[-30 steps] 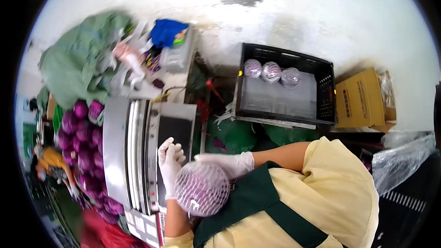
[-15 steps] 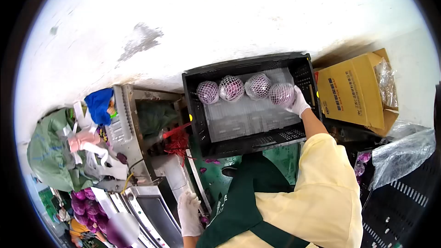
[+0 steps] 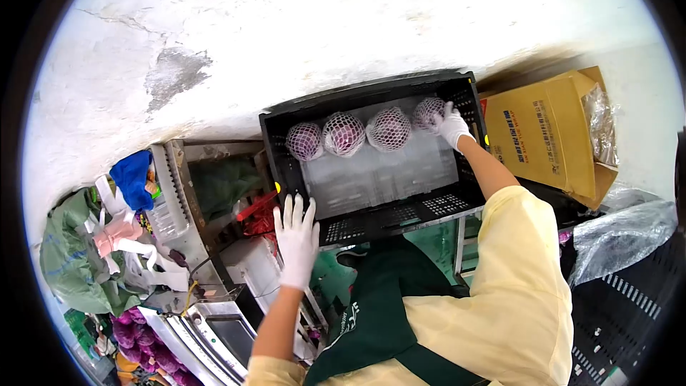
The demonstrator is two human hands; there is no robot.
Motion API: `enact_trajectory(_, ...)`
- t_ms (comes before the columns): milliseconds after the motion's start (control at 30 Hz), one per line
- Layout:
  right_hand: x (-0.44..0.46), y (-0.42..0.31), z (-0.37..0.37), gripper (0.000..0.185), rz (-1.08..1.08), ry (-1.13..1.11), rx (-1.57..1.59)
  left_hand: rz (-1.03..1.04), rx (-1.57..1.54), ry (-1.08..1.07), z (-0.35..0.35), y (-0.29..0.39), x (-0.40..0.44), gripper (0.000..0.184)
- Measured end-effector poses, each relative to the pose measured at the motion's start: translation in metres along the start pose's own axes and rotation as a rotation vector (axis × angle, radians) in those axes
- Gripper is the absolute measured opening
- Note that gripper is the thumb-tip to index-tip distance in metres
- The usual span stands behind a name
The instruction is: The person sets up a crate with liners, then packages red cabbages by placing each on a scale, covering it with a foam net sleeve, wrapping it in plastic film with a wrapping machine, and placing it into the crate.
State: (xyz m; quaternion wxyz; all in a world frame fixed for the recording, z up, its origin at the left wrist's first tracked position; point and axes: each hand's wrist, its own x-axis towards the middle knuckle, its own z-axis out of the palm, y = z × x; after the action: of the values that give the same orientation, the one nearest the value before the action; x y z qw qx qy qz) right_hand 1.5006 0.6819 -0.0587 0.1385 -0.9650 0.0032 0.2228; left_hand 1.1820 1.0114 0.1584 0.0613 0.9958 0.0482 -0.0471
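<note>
Inside the black crate (image 3: 361, 211), several purple cabbages in white foam netting lie in a row along the back. My right hand (image 3: 453, 127), in a white glove, has its fingers against the rightmost netted cabbage (image 3: 429, 113), in the crate's back right corner. The netted cabbage (image 3: 389, 129) beside it lies a small gap to the left. My left hand (image 3: 296, 239), also gloved, has its fingers spread near the crate's front left corner and holds nothing.
An open cardboard box (image 3: 547, 136) stands right of the crate, with clear plastic wrap (image 3: 618, 236) below it. To the left are a metal machine (image 3: 207, 336), a green sack (image 3: 75, 257), a blue cloth (image 3: 133, 178) and unwrapped purple cabbages (image 3: 146, 343).
The rightmost netted cabbage has moved further into the back right corner with my right hand. My left hand has risen beside the crate and spread its fingers. The view has shifted slightly.
</note>
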Motion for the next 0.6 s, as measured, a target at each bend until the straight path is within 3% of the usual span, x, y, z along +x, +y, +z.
enact_trajectory(33, -0.026, -0.014, -0.029, 0.081, -0.143, -0.032, -0.183, 0.085, 0.069, -0.037, 0.014, -0.007, 0.016, 0.058)
enact_trajectory(100, -0.065, -0.035, -0.05, 0.066, -0.592, 0.224, -0.508, 0.174, 0.155, -0.131, 0.038, -0.022, 0.039, 0.061)
enact_trajectory(133, -0.094, -0.064, -0.083, 0.063, -0.698, 0.056, -0.552, 0.219, 0.174, -0.154, 0.049, -0.032, 0.045, 0.062)
enact_trajectory(200, -0.12, -0.049, -0.095, 0.061, -1.078, 0.167, -0.593, 0.14, 0.162, -0.23, 0.059, -0.058, 0.046, 0.061)
enact_trajectory(267, -0.056, 0.046, -0.086, 0.063, -0.712, 0.098, -1.203, 0.198, 0.376, -0.227, 0.071, -0.086, 0.04, 0.06)
enact_trajectory(333, -0.089, 0.032, -0.078, 0.062, -0.737, 0.091, -0.712, 0.198, 0.461, -0.306, 0.077, -0.074, 0.016, 0.053)
enact_trajectory(367, -0.087, 0.009, -0.083, 0.061, -0.713, 0.188, -0.622, 0.163, 0.447, -0.278, 0.06, -0.065, 0.023, 0.051)
enact_trajectory(467, -0.118, -0.035, -0.068, 0.054, -0.704, 0.296, -0.238, 0.045, 0.11, -0.074, 0.049, -0.049, 0.0, 0.048)
enact_trajectory(533, -0.154, -0.066, -0.063, 0.048, -0.71, 0.258, -0.08, -0.031, -0.108, -0.066, 0.009, -0.025, -0.019, 0.045)
enact_trajectory(600, -0.189, -0.09, -0.039, 0.041, -0.88, 0.252, 0.164, -0.175, -0.369, -0.101, -0.017, -0.005, -0.065, 0.043)
